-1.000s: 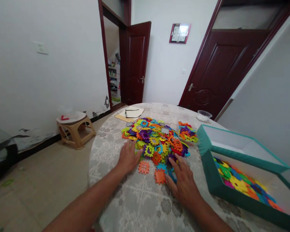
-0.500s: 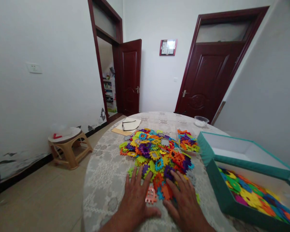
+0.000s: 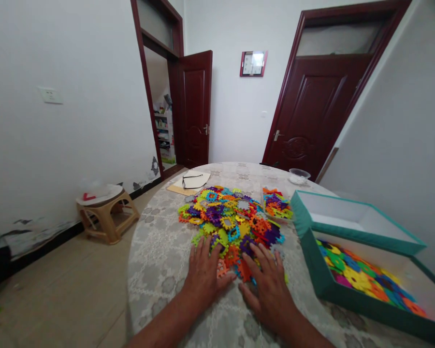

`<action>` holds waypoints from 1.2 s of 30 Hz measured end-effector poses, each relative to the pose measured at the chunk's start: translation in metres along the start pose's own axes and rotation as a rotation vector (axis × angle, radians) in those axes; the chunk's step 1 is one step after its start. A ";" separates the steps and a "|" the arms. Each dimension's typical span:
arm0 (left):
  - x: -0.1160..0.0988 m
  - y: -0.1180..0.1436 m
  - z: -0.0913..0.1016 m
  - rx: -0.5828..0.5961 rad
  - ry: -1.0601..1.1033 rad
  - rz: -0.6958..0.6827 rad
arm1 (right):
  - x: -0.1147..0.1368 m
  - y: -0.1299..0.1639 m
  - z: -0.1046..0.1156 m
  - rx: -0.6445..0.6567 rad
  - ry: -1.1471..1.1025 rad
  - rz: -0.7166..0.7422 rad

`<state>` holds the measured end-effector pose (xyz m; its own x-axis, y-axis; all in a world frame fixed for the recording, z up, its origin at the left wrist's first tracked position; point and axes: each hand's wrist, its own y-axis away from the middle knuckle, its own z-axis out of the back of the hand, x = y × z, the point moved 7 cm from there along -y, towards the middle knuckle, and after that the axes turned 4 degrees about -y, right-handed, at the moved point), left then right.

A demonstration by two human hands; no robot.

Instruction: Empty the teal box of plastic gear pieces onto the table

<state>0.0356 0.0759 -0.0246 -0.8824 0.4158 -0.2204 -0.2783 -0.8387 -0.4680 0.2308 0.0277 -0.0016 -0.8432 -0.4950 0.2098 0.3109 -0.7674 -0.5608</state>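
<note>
The person's left hand (image 3: 204,270) lies flat and open on the table, palm down, fingers spread and reaching into the near edge of the heap of coloured puzzle pieces (image 3: 234,220), holding nothing. The right hand (image 3: 270,284) rests just beside it, likewise flat with fingers splayed, its fingertips touching the near pieces; a few orange pieces show between the two hands. The heap sits in the middle of the round table (image 3: 159,261), which is covered with a pale patterned cloth. Beyond the heap to the right lies a smaller stack of pieces (image 3: 277,203). Further right stands a teal box (image 3: 317,270) with more coloured pieces inside, and its teal lid (image 3: 355,222) lies just behind it, open side up. At the far edge are a pair of glasses (image 3: 193,180) on paper and a small clear bowl (image 3: 299,175). A low stool (image 3: 107,212) stands on the floor by the left wall.
</note>
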 end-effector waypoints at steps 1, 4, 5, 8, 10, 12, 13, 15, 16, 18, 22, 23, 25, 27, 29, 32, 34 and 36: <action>0.000 0.000 0.007 -0.039 0.009 -0.009 | 0.001 0.000 0.002 0.003 -0.006 -0.002; -0.004 -0.014 0.032 -0.141 0.032 -0.044 | 0.003 0.000 0.004 0.005 -0.022 -0.016; -0.008 -0.024 0.040 -0.151 0.041 -0.065 | 0.002 0.000 0.004 0.003 -0.029 -0.017; -0.029 -0.067 0.052 -0.071 0.025 -0.182 | 0.001 0.000 0.003 -0.019 -0.053 -0.013; -0.043 -0.097 0.048 0.031 -0.021 -0.248 | -0.001 0.000 0.003 -0.043 -0.060 -0.012; -0.052 -0.123 0.034 0.146 -0.073 -0.290 | -0.003 -0.001 0.005 -0.065 -0.056 -0.022; -0.053 -0.134 0.024 0.199 -0.100 -0.292 | -0.004 -0.001 0.005 -0.070 -0.053 -0.030; -0.048 -0.152 0.002 0.277 -0.153 -0.269 | -0.006 -0.001 0.007 -0.079 -0.051 -0.052; -0.043 -0.159 -0.007 0.294 -0.178 -0.248 | -0.007 0.000 0.008 -0.088 -0.055 -0.064; -0.031 -0.174 -0.023 0.308 -0.219 -0.201 | -0.009 0.000 0.008 -0.106 -0.074 -0.084; -0.008 -0.200 -0.044 0.345 -0.272 -0.113 | -0.012 0.001 0.005 -0.119 -0.119 -0.103; -0.004 -0.206 -0.048 0.358 -0.281 -0.098 | -0.012 0.001 0.004 -0.125 -0.128 -0.103; 0.001 -0.215 -0.054 0.377 -0.291 -0.078 | -0.013 0.001 0.002 -0.131 -0.142 -0.106; 0.003 -0.219 -0.058 0.383 -0.291 -0.066 | -0.015 0.000 0.001 -0.125 -0.152 -0.112; 0.002 -0.217 -0.058 0.379 -0.291 -0.062 | -0.015 0.000 0.001 -0.123 -0.158 -0.119; 0.001 -0.202 -0.050 0.371 -0.297 -0.070 | -0.016 0.000 0.001 -0.116 -0.153 -0.120; 0.000 -0.188 -0.041 0.351 -0.300 -0.096 | -0.016 0.000 0.001 -0.104 -0.143 -0.122; -0.001 -0.174 -0.029 0.326 -0.294 -0.132 | -0.016 -0.001 0.000 -0.090 -0.134 -0.124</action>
<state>0.0960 0.2321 0.0323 -0.8886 0.4481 0.0974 -0.4585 -0.8720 -0.1712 0.2439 0.0362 -0.0048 -0.8049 -0.4534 0.3830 0.1630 -0.7893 -0.5919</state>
